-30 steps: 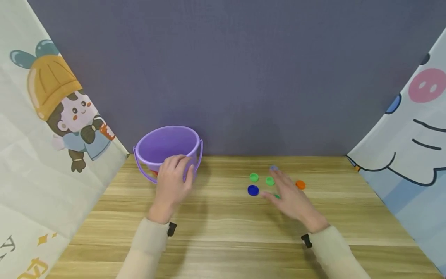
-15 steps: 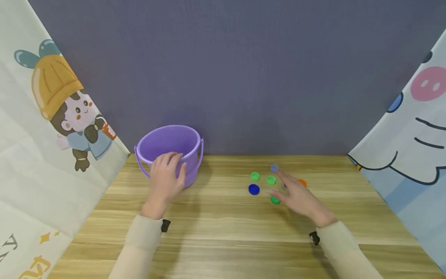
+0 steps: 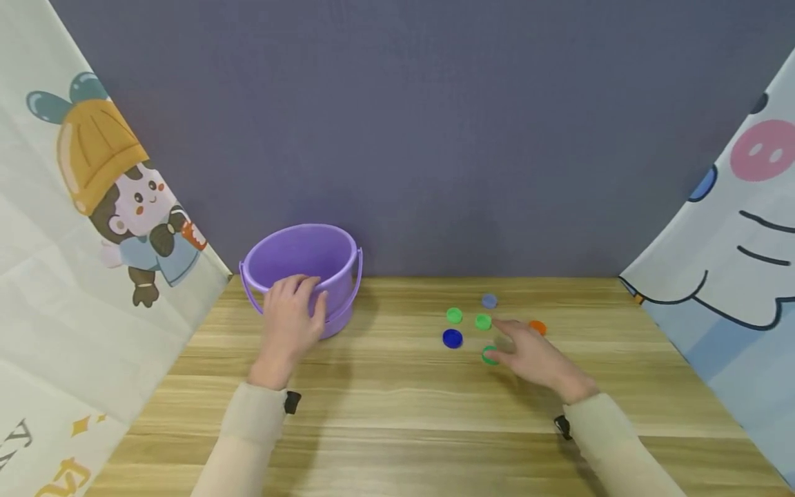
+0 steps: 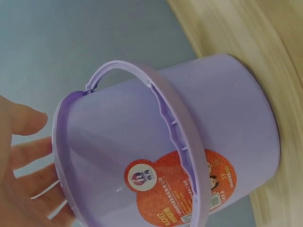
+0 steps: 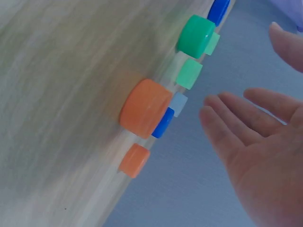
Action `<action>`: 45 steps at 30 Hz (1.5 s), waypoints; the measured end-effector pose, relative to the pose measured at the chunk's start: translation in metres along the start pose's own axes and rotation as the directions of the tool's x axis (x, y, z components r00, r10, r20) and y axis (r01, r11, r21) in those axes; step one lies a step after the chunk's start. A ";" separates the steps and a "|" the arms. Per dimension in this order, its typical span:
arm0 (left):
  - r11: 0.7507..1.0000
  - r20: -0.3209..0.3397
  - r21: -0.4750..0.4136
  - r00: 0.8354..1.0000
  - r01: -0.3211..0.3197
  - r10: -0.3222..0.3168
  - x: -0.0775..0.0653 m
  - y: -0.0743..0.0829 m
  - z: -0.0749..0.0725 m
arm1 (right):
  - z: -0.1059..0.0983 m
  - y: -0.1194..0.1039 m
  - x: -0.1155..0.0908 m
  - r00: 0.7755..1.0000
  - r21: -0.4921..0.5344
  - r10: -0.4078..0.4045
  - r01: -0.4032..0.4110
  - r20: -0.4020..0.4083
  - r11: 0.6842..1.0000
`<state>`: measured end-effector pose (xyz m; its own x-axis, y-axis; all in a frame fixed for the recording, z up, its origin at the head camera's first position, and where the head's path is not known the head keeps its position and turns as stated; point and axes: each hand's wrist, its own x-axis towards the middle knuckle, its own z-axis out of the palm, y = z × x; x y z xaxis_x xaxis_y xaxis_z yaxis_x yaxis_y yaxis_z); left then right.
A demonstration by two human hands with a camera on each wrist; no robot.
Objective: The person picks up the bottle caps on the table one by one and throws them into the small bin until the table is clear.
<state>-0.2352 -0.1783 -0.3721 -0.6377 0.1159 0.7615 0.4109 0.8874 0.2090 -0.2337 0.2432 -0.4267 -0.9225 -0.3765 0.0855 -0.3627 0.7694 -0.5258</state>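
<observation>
A purple bucket (image 3: 338, 297) stands upright at the back left, its handle (image 4: 177, 125) hanging down one side. My left hand (image 3: 288, 317) is at the bucket's near rim, fingers extended and fingertips right at the edge in the left wrist view. To the right, my right hand (image 3: 531, 355) hovers over a group of bottle caps with fingers spread and nothing held. Near its thumb lies a green cap (image 5: 196, 37); a light green cap (image 3: 483, 322) is by the index finger. A large orange cap (image 5: 146, 109) and a blue cap (image 5: 163, 124) sit under the hand, hidden in the head view.
A dark blue cap (image 3: 452, 338), another light green cap (image 3: 454, 315), a pale blue cap (image 3: 489, 301) and a small orange cap (image 3: 537, 327) lie around the right hand. A grey wall (image 3: 422, 138) rises behind the wooden table (image 3: 397, 428); printed cloths flank both sides.
My right hand has shifted right and toward me, its index finger coming down off the pale blue cap. The left hand has moved slightly left and nearer along the bucket's rim.
</observation>
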 end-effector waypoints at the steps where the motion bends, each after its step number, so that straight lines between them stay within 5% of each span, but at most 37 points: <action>1: 1.000 -0.005 -0.002 1.000 0.002 -0.002 0.000 -0.001 -0.001 | 0.001 0.001 0.001 1.000 -0.002 0.000 0.000 0.005 1.000; 9: 0.999 -0.066 -0.019 0.997 0.041 -0.042 0.001 -0.012 -0.009 | 0.008 0.002 0.005 0.999 -0.044 -0.001 0.003 0.052 0.999; 25: 0.999 -0.033 -0.025 0.999 0.036 -0.037 -0.003 -0.017 -0.012 | 0.018 -0.005 0.004 0.994 -0.175 0.032 -0.014 0.104 0.985; 45: 0.997 -0.039 -0.070 0.999 -0.012 0.010 -0.008 -0.021 -0.016 | 0.029 -0.010 -0.001 0.993 -0.185 0.077 -0.058 0.092 0.981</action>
<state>-0.2285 -0.2055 -0.3728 -0.6081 0.1071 0.7866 0.4634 0.8524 0.2422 -0.2257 0.2208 -0.4459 -0.9314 -0.3625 -0.0336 -0.3264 0.8723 -0.3640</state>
